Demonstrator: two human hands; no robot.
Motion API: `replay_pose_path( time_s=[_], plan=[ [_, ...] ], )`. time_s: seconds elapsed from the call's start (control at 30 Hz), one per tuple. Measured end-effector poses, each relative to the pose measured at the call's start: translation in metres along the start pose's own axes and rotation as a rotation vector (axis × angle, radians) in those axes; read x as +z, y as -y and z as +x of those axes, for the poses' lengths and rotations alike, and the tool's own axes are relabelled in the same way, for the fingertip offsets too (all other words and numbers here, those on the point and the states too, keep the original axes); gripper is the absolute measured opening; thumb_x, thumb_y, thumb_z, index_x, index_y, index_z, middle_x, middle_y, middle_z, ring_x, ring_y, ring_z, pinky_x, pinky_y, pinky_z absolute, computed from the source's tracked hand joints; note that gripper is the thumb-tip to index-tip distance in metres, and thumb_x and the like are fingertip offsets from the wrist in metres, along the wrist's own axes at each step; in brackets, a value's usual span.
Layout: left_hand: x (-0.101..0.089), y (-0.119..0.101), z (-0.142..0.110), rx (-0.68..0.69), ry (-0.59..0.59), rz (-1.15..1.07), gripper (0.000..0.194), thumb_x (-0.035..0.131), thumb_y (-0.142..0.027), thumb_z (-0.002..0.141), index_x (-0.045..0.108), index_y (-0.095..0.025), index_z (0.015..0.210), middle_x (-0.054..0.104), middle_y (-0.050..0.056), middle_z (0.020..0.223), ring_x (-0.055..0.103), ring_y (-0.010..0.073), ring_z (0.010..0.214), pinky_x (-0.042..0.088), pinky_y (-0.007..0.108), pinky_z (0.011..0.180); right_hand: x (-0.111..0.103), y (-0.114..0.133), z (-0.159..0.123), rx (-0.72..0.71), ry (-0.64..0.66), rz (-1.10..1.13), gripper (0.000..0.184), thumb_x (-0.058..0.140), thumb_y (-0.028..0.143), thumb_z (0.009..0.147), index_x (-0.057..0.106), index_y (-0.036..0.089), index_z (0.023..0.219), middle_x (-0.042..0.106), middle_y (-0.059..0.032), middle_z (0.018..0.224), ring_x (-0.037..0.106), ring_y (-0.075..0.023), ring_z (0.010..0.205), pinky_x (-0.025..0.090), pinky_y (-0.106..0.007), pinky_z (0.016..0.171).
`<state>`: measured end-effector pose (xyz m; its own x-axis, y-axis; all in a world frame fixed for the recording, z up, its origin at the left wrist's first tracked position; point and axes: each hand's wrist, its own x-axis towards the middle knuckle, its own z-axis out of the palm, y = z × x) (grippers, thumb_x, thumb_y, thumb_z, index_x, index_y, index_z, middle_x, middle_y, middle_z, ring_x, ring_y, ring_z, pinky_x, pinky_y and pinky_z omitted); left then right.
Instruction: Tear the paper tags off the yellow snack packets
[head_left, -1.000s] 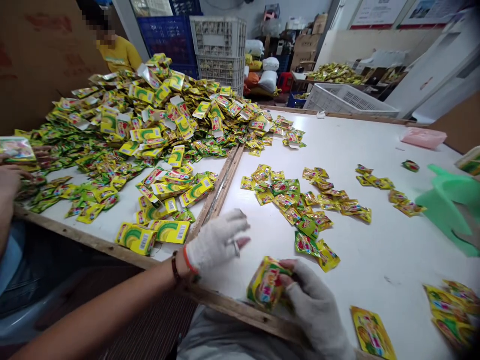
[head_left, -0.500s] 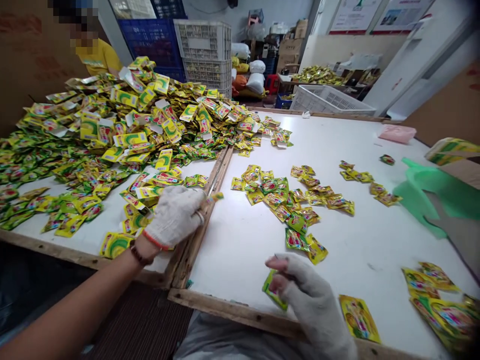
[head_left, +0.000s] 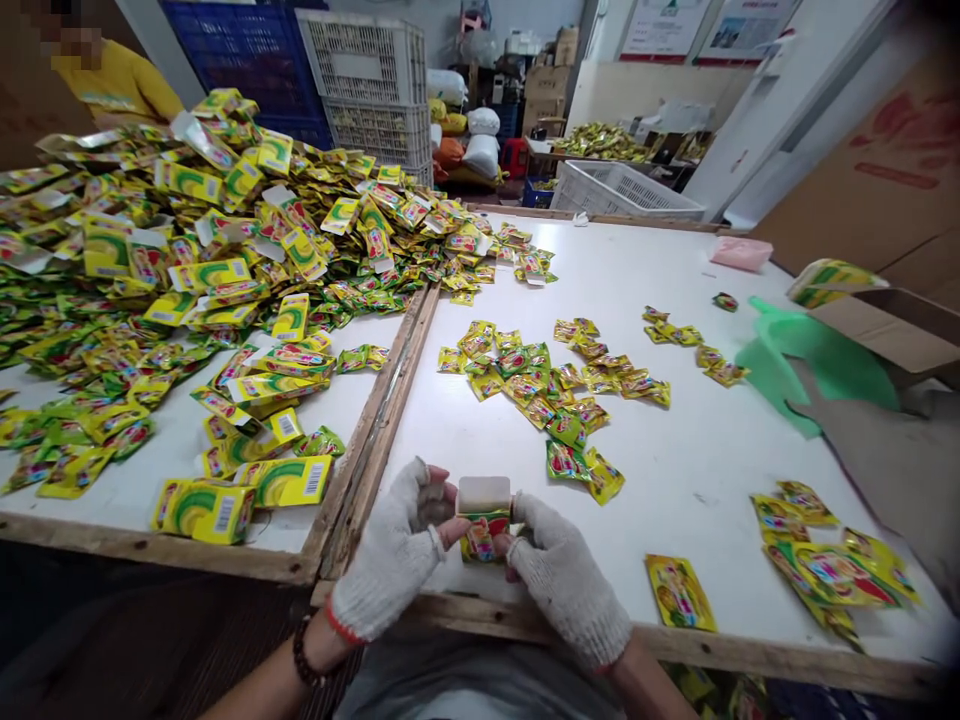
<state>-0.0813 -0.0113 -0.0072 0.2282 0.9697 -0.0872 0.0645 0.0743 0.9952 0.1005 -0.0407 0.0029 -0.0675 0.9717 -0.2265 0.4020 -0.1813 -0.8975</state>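
Observation:
Near the front edge of the white table (head_left: pixel 420 430), a small yellow-and-red printed carton (head_left: pixel 486 535) is held upright between both hands, its pale top flap raised. My left hand (head_left: pixel 397 550), in a fingerless white knit glove, grips the carton's left side with thumb and fingers. On the opposite side, my right hand (head_left: pixel 564 575), gloved alike, pinches the carton's lower right. Whether anything is inside the carton cannot be seen. Beyond the hands lie loose green and yellow sachets (head_left: pixel 525 375). One larger yellow packet (head_left: pixel 681 592) lies right of my right hand.
A wooden ridge (head_left: pixel 375 420) divides the tabletop. Left of it rises a large heap of cartons and sachets (head_left: pixel 202 230). At right are a green plastic piece (head_left: pixel 817 360), an open cardboard box (head_left: pixel 900 320) and more packets (head_left: pixel 832 570). A person in yellow (head_left: pixel 124 85) is at far left.
My left hand has come from the carton pile over the ridge to the front of the right table. Both hands now hold a carton; the green sachet under my right hand is no longer visible.

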Motion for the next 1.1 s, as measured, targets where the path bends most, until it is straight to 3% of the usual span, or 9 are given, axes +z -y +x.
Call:
replay_pose_path(
  time_s=[0.1, 0.27, 0.43, 0.53, 0.6, 0.73, 0.8, 0.9, 1.1],
  plan=[
    [0.013, 0.015, -0.005, -0.014, -0.037, -0.14, 0.032, 0.065, -0.029, 0.076, 0.041, -0.02, 0.096, 0.058, 0.002, 0.089, 0.061, 0.0149, 0.081, 0.053, 0.031, 0.074, 0.007, -0.009, -0.004, -0.03, -0.1, 0.206, 0.031, 0.053, 0.019, 0.077, 0.053, 0.019, 0.108, 0.068, -0.0041, 0.091, 0.059, -0.0125, 0.057, 0.051, -0.024, 0.055],
    [0.012, 0.013, -0.004, 0.059, 0.021, 0.109, 0.025, 0.062, -0.029, 0.079, 0.057, -0.017, 0.1, 0.064, 0.005, 0.096, 0.061, 0.0179, 0.088, 0.05, 0.032, 0.082, 0.016, -0.027, -0.011, -0.016, -0.179, 0.432, 0.03, 0.057, 0.033, 0.08, 0.049, 0.019, 0.105, 0.068, -0.0064, 0.094, 0.056, -0.0111, 0.052, 0.05, -0.023, 0.05],
    [0.003, 0.002, 0.001, 0.171, 0.174, 0.243, 0.017, 0.059, -0.029, 0.081, 0.068, -0.016, 0.088, 0.066, 0.005, 0.088, 0.06, 0.0181, 0.085, 0.049, 0.03, 0.079, 0.007, -0.03, -0.011, -0.141, -0.181, 0.189, 0.026, 0.054, 0.031, 0.083, 0.058, 0.017, 0.104, 0.067, -0.0069, 0.093, 0.063, -0.0164, 0.073, 0.052, -0.025, 0.066],
    [0.007, 0.002, 0.004, 0.128, 0.135, 0.22, 0.015, 0.06, -0.028, 0.079, 0.067, -0.015, 0.085, 0.066, 0.005, 0.087, 0.06, 0.0184, 0.085, 0.048, 0.03, 0.08, -0.001, -0.025, -0.007, -0.249, -0.181, -0.006, 0.016, 0.052, 0.027, 0.084, 0.063, 0.017, 0.089, 0.066, -0.0055, 0.086, 0.061, -0.0174, 0.078, 0.051, -0.025, 0.072],
    [0.011, 0.003, 0.006, 0.052, 0.104, 0.135, 0.023, 0.063, -0.026, 0.077, 0.062, -0.016, 0.097, 0.064, 0.004, 0.089, 0.059, 0.0172, 0.085, 0.048, 0.029, 0.078, -0.004, -0.021, -0.005, -0.271, -0.159, -0.06, 0.016, 0.05, 0.026, 0.084, 0.062, 0.017, 0.08, 0.063, -0.0032, 0.075, 0.059, -0.0156, 0.07, 0.05, -0.023, 0.066],
    [0.015, 0.001, 0.011, -0.036, 0.152, 0.029, 0.047, 0.064, -0.022, 0.075, 0.047, -0.016, 0.118, 0.06, 0.001, 0.086, 0.058, 0.0128, 0.076, 0.048, 0.025, 0.071, -0.003, -0.02, -0.003, -0.193, -0.169, 0.106, 0.032, 0.05, 0.026, 0.084, 0.054, 0.016, 0.114, 0.062, -0.0005, 0.074, 0.058, -0.0136, 0.062, 0.05, -0.022, 0.055],
    [0.014, -0.002, 0.013, -0.005, 0.178, 0.075, 0.032, 0.062, -0.022, 0.077, 0.054, -0.015, 0.107, 0.061, 0.003, 0.088, 0.058, 0.0138, 0.079, 0.047, 0.026, 0.074, -0.003, -0.021, -0.003, -0.166, -0.153, 0.136, 0.037, 0.05, 0.027, 0.084, 0.052, 0.016, 0.12, 0.065, -0.0019, 0.078, 0.061, -0.0149, 0.065, 0.052, -0.024, 0.059],
    [0.011, -0.008, 0.012, 0.118, 0.238, 0.195, 0.011, 0.059, -0.023, 0.079, 0.061, -0.014, 0.084, 0.062, 0.004, 0.086, 0.057, 0.0158, 0.082, 0.045, 0.028, 0.077, -0.005, -0.023, -0.005, -0.217, -0.167, 0.021, 0.024, 0.05, 0.028, 0.085, 0.065, 0.017, 0.1, 0.069, -0.0065, 0.087, 0.065, -0.0194, 0.079, 0.054, -0.028, 0.07],
    [0.007, -0.015, 0.011, 0.148, 0.312, 0.279, 0.021, 0.054, -0.032, 0.084, 0.064, -0.014, 0.084, 0.063, 0.003, 0.079, 0.057, 0.0154, 0.076, 0.043, 0.024, 0.069, -0.008, -0.02, -0.008, -0.321, -0.175, -0.111, 0.025, 0.05, 0.03, 0.087, 0.069, 0.018, 0.097, 0.071, -0.0075, 0.093, 0.066, -0.0205, 0.086, 0.054, -0.028, 0.075]
  ],
)
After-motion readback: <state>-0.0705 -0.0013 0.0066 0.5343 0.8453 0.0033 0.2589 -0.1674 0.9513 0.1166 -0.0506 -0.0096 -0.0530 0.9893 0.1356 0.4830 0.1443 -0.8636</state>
